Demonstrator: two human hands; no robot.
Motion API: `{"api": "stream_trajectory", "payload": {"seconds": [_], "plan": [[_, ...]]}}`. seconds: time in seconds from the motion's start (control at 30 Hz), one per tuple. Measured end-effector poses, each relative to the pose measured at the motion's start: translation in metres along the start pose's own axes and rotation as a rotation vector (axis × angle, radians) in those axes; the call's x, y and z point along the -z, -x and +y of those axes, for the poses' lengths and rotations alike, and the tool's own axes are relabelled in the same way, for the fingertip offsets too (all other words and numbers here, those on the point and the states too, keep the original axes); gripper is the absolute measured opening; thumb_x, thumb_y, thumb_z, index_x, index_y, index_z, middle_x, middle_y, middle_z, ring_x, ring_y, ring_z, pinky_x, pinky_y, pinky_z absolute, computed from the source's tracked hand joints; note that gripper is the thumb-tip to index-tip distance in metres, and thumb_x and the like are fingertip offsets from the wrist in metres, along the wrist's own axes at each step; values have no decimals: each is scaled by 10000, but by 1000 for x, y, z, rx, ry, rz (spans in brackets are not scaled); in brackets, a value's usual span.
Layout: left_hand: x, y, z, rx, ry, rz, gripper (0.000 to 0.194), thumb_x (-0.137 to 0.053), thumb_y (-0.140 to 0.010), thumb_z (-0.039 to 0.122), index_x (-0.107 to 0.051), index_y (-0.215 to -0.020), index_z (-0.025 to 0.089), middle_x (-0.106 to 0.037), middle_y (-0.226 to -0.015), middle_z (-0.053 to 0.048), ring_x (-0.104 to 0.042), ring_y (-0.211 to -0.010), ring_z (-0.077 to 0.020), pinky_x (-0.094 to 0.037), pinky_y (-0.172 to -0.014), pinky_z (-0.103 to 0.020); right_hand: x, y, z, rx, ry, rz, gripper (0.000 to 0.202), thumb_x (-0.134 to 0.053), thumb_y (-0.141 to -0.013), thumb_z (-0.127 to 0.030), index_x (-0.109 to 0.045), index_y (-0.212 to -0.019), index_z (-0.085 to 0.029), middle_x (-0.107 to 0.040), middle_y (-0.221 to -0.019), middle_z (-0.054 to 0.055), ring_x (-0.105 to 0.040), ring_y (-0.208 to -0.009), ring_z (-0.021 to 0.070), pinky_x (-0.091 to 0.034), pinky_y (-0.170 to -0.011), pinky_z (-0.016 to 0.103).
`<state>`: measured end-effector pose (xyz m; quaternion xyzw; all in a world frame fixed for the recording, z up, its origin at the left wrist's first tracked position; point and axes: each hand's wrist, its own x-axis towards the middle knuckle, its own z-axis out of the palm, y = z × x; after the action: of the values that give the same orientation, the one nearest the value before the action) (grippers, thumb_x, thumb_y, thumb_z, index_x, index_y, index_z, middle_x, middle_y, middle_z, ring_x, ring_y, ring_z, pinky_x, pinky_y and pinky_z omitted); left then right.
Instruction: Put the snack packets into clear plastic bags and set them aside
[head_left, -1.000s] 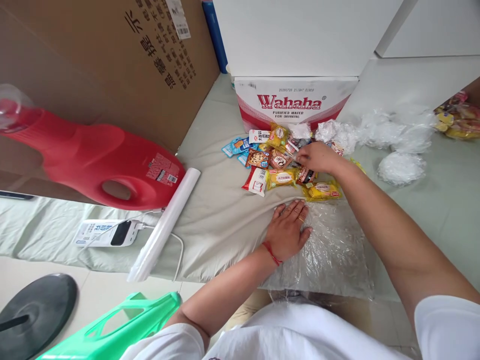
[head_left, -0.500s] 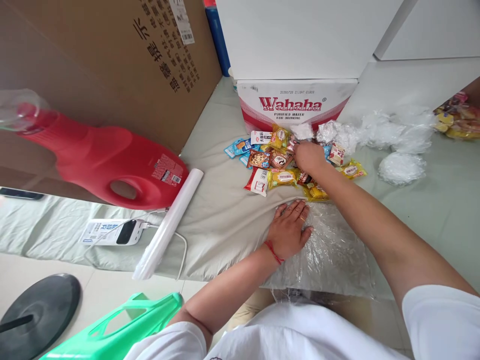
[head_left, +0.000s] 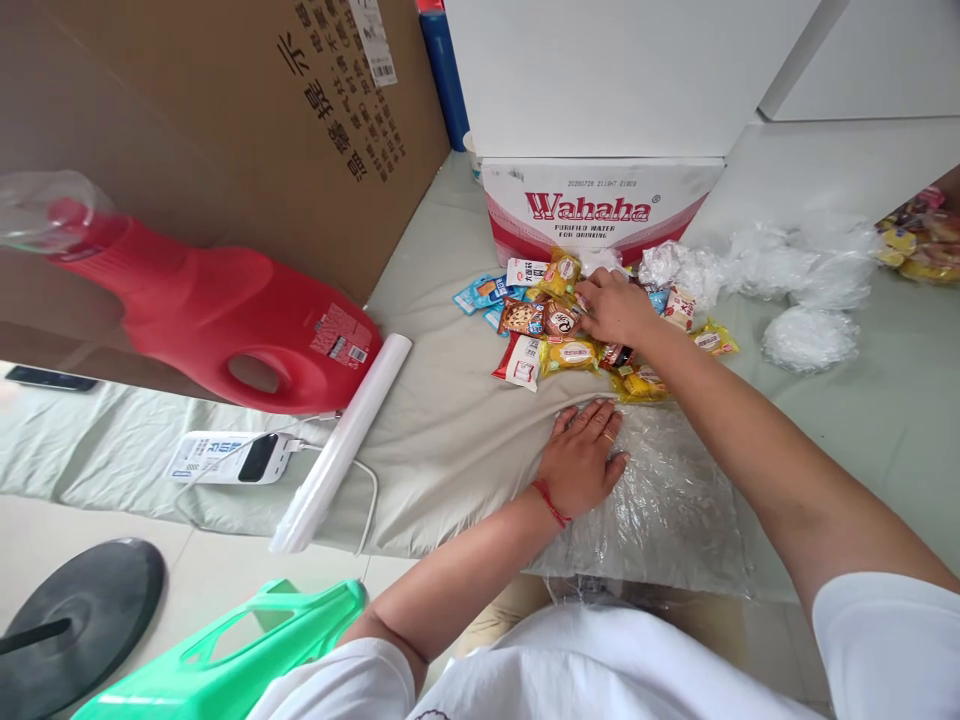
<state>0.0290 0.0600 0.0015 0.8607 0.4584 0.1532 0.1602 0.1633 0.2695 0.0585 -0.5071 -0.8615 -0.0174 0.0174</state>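
Observation:
My left hand [head_left: 581, 458] lies flat, fingers stretched, across the left edge of a clear plastic sheet [head_left: 664, 510] and the cloth beside it. My right hand [head_left: 616, 308] reaches into a pile of small wrapped snacks, its fingers bent and closed downward; what lies between the fingertips is hidden. Just left of those fingertips is a brown snack packet [head_left: 560, 318]. Around it lie a yellow snack packet [head_left: 570, 355], a red and white packet [head_left: 517, 362] and blue packets [head_left: 484, 293]. Another yellow packet [head_left: 715, 338] sits right of my right wrist.
Crumpled clear-plastic bundles [head_left: 810, 338] stand to the right. Behind the snacks is a Wahaha water carton [head_left: 600, 205]. A red jug [head_left: 247, 325], a white plastic roll [head_left: 341, 445] and a power bank [head_left: 229, 458] with its cable lie left, before a large cardboard box [head_left: 187, 130].
My right hand has turned and shifted slightly left over the pile, so more of its bent fingers shows. My left hand stays flat on the sheet. The view has shifted slightly.

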Motion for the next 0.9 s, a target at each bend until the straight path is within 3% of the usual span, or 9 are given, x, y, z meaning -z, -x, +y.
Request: {"api": "stream_trajectory", "payload": {"seconds": [0.07,0.2,0.33,0.47,0.6,0.7,0.77,0.83,0.9], "plan": [[-1,0,0,1,-3,2,564,-447,-1028,458,-464,-1520,183,-416,-1641,-107,-361,-1527,-256,-281,-1244,-511,-3,-3,-4,-45,17,-24,496,-572,-921,-345,-581,-1370,-135,-602,-1295,228,-501,-1182,381,-462,-876,439],[-1,1,-1,4,-10,0,558,-440,-1032,458,-462,-1517,182,-420,-1640,-98,-362,-1527,-248,-282,-1245,-502,-3,-8,-7,-78,-27,-40,368,-469,-932,-181,-650,-1244,-108,-674,-1189,229,-557,-1141,350,-453,-894,412],[-1,1,-1,-1,-9,8,559,-450,-1029,456,-461,-1516,182,-419,-1641,-95,-352,-1531,-244,-282,-1245,-499,11,4,1,-192,-416,171,447,-511,-913,-263,-620,-1324,-123,-710,-1088,160,-628,-986,293,-483,-872,404],[0,1,0,-3,-9,13,554,-455,-1028,448,-466,-1512,177,-423,-1638,-97,-362,-1526,-246,-292,-1237,-506,31,50,13,-366,-1064,342,469,-527,-896,-391,-623,-1309,-191,-700,-957,75,-651,-821,225,-542,-777,404],[1,1,0,1,-19,10,544,-457,-1027,437,-477,-1505,178,-429,-1634,-99,-381,-1516,-252,-303,-1232,-510,51,131,12,-499,-1456,276,342,-611,-792,-347,-687,-1111,-250,-675,-849,38,-671,-801,227,-592,-780,444],[1,0,1,-4,-24,11,546,-451,-1030,428,-469,-1514,176,-416,-1642,-97,-377,-1520,-251,-298,-1234,-508,62,198,-8,-610,-1377,365,277,-623,-812,-341,-710,-1073,-313,-720,-1043,56,-698,-924,262,-603,-813,465],[0,-1,1,-5,-25,18,528,-431,-1040,404,-467,-1518,183,-419,-1640,-93,-375,-1523,-247,-296,-1235,-509,65,234,-33,-640,-1102,423,307,-602,-880,-372,-707,-1169,-378,-729,-1119,54,-701,-979,287,-594,-856,499],[0,-1,1,1,-19,20,498,-394,-1052,359,-477,-1514,193,-441,-1628,-89,-387,-1517,-240,-309,-1227,-508,60,257,-65,-593,-760,383,369,-539,-937,-392,-678,-1279,-411,-741,-1076,71,-701,-968,314,-585,-874,541],[1,-3,-2,13,8,13,484,-359,-1054,298,-483,-1512,200,-463,-1614,-86,-406,-1508,-230,-325,-1217,-501,50,268,-98,-450,-573,280,439,-489,-962,-384,-635,-1375,-371,-748,-990,94,-700,-913,326,-596,-829,542]]}}
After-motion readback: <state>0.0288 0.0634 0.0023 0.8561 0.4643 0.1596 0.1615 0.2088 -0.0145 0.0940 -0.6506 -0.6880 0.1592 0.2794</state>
